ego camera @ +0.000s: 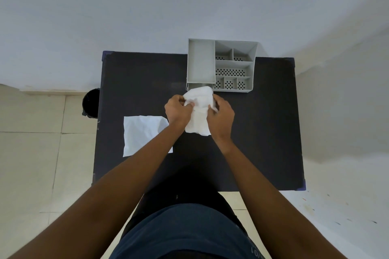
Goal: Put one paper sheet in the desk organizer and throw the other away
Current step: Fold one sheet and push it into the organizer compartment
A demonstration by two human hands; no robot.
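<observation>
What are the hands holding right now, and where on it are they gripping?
Both hands, left and right, hold one curled paper sheet, each pinching a side edge near its far end. The other sheet lies untouched.

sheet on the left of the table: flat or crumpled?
Flat. The left sheet lies spread on the table, lightly creased, untouched; the left forearm crosses its corner.

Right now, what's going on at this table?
A person stands at a dark table, gripping a white paper sheet with both hands: the left hand and right hand hold its upper part, which looks bunched or curled. It is just in front of the grey desk organizer, whose compartments look empty. A second sheet lies flat on the table to the left, untouched. A black bin sits on the floor by the table's left edge.
</observation>
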